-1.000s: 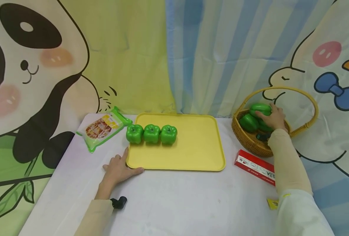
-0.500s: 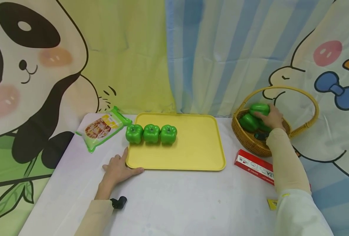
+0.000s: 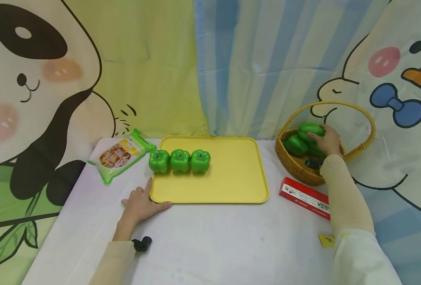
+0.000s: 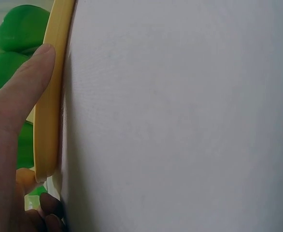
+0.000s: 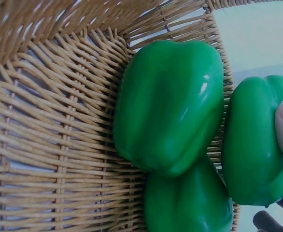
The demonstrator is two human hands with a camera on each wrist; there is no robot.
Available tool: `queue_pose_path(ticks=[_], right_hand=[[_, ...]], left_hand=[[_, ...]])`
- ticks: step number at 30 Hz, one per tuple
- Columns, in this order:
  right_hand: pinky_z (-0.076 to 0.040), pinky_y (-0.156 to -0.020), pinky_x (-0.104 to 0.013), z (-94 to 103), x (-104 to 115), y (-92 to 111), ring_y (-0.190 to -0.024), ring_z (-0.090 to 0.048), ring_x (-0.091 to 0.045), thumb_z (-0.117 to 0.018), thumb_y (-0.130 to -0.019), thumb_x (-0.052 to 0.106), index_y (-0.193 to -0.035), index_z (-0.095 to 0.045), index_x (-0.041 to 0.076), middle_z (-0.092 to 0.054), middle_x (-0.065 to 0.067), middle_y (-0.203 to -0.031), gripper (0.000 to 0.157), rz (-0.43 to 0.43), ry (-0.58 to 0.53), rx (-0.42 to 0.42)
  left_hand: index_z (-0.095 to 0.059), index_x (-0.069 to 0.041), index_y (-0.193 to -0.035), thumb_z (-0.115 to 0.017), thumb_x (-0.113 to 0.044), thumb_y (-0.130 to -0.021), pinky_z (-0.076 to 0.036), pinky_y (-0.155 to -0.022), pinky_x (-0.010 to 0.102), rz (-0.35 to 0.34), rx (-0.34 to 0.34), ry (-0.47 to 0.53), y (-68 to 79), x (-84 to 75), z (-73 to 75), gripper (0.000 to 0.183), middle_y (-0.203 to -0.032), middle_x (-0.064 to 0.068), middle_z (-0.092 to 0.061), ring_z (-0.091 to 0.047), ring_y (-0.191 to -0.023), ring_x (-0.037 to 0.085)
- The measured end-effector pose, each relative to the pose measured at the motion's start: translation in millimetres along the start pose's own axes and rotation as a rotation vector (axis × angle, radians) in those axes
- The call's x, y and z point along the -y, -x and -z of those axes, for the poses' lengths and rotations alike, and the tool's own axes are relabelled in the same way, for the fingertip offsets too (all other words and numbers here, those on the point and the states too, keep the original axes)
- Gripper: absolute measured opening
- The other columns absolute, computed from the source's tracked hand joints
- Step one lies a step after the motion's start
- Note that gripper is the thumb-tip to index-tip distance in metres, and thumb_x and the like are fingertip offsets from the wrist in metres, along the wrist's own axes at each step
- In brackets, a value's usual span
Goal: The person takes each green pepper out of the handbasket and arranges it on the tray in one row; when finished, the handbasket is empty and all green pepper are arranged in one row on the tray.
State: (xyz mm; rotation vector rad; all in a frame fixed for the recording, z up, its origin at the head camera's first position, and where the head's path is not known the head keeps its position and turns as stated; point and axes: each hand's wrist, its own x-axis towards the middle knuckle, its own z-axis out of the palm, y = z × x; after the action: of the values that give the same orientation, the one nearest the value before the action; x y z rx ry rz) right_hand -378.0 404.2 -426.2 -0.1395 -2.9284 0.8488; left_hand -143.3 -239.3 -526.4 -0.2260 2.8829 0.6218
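Note:
My right hand (image 3: 328, 140) reaches into the wicker basket (image 3: 296, 170) at the right and grips a green bell pepper (image 5: 252, 145), thumb on its side. Two other bell peppers lie in the basket: a large one (image 5: 170, 106) and one partly under it (image 5: 187, 200). My left hand (image 3: 140, 204) spans the near left corner of the yellow tray (image 3: 235, 170); its extended thumb (image 4: 33, 72) presses the tray's rim. Along the tray's left part, three green bell peppers (image 3: 180, 161) stand in a row, stems up.
Left of the tray lies a green-edged food packet (image 3: 119, 156). A red and white box (image 3: 304, 198) sits in front of the basket, partly behind the right sleeve. A small yellow packet (image 3: 326, 240) lies nearer. The basket's handle (image 3: 338, 103) arches above the right hand.
The head view has shifted slightly. My right hand stays at the basket with only a slight move leftward on the bell pepper. The left hand keeps its place at the tray corner.

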Motion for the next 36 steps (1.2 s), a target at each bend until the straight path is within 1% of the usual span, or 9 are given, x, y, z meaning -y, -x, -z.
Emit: queue_pose_path(ticks=[3, 8, 11, 15, 21, 24, 27, 32, 36], right_hand=[[-0.025, -0.111, -0.069, 0.6, 5, 6, -0.139, -0.029, -0.058, -0.053, -0.097, 0.060, -0.158, -0.023, 0.000, -0.030, -0.035, -0.157, 0.091, -0.007, -0.032, -0.015], [-0.034, -0.103, -0.065, 1.0, 12, 15, -0.133, -0.037, -0.053, -0.055, -0.094, 0.064, -0.158, -0.025, 0.004, -0.037, -0.034, -0.153, 0.093, -0.027, -0.065, -0.045], [-0.036, -0.099, -0.063, 1.9, 13, 19, -0.128, -0.039, -0.050, -0.055, -0.093, 0.065, -0.159, -0.023, 0.006, -0.039, -0.035, -0.151, 0.095, -0.029, -0.073, -0.055], [-0.037, -0.097, -0.061, 4.0, 13, 25, -0.124, -0.042, -0.047, -0.055, -0.093, 0.065, -0.159, -0.021, 0.005, -0.040, -0.036, -0.149, 0.096, -0.019, -0.082, -0.072], [-0.037, -0.095, -0.058, 6.5, 15, 35, -0.121, -0.043, -0.042, -0.057, -0.091, 0.066, -0.158, -0.025, 0.006, -0.042, -0.031, -0.149, 0.096, 0.024, -0.108, -0.098], [-0.037, -0.094, -0.057, 5.3, 19, 41, -0.122, -0.043, -0.042, -0.060, -0.091, 0.063, -0.156, -0.031, 0.004, -0.044, -0.029, -0.148, 0.093, 0.070, -0.104, -0.119], [-0.036, -0.090, -0.056, 2.0, 23, 49, -0.120, -0.041, -0.043, -0.061, -0.092, 0.060, -0.154, -0.034, 0.003, -0.043, -0.030, -0.144, 0.088, 0.113, -0.080, -0.127], [-0.035, -0.084, -0.051, -6.2, 32, 63, -0.115, -0.038, -0.041, -0.063, -0.092, 0.059, -0.152, -0.038, 0.009, -0.036, -0.030, -0.141, 0.082, 0.145, -0.082, -0.131], [-0.037, -0.082, -0.047, -11.9, 42, 72, -0.112, -0.041, -0.039, -0.066, -0.090, 0.058, -0.148, -0.044, 0.012, -0.037, -0.027, -0.139, 0.077, 0.181, -0.097, -0.147]], left_hand=[[-0.010, -0.013, -0.163, -0.061, -0.094, -0.062, -0.030, -0.088, 0.077, -0.004, -0.001, -0.008, 0.2, 1.9, 0.6, 0.139, -0.120, 0.028, -0.053, -0.049, -0.112, 0.046], [-0.009, -0.012, -0.163, -0.060, -0.094, -0.063, -0.030, -0.088, 0.078, -0.005, 0.003, -0.008, 1.5, 4.2, 2.0, 0.140, -0.124, 0.031, -0.051, -0.048, -0.115, 0.048], [-0.010, -0.010, -0.162, -0.060, -0.093, -0.063, -0.030, -0.087, 0.077, -0.006, 0.003, -0.009, 1.7, 4.8, 2.4, 0.139, -0.124, 0.032, -0.051, -0.048, -0.115, 0.049], [-0.009, -0.010, -0.162, -0.060, -0.093, -0.063, -0.029, -0.089, 0.079, -0.006, 0.006, -0.007, 1.0, 4.9, 1.8, 0.139, -0.127, 0.034, -0.050, -0.047, -0.118, 0.051], [-0.007, -0.009, -0.162, -0.059, -0.094, -0.064, -0.027, -0.090, 0.082, -0.011, 0.014, -0.011, -0.8, 4.9, 0.9, 0.140, -0.128, 0.035, -0.050, -0.046, -0.120, 0.052], [-0.008, -0.008, -0.162, -0.059, -0.093, -0.064, -0.027, -0.089, 0.082, -0.017, 0.016, -0.013, -0.8, 3.9, 1.1, 0.140, -0.127, 0.035, -0.050, -0.047, -0.118, 0.051], [-0.008, -0.008, -0.162, -0.059, -0.094, -0.064, -0.028, -0.088, 0.081, -0.021, 0.019, -0.016, -0.4, 2.5, 1.8, 0.140, -0.126, 0.035, -0.050, -0.047, -0.116, 0.051], [-0.009, -0.007, -0.162, -0.057, -0.095, -0.064, -0.029, -0.087, 0.081, -0.027, 0.021, -0.025, -0.9, 1.4, 2.6, 0.141, -0.126, 0.035, -0.050, -0.048, -0.116, 0.050], [-0.009, -0.007, -0.162, -0.058, -0.095, -0.064, -0.029, -0.087, 0.081, -0.036, 0.014, -0.020, -0.9, 1.0, 1.8, 0.140, -0.126, 0.035, -0.050, -0.048, -0.116, 0.050]])
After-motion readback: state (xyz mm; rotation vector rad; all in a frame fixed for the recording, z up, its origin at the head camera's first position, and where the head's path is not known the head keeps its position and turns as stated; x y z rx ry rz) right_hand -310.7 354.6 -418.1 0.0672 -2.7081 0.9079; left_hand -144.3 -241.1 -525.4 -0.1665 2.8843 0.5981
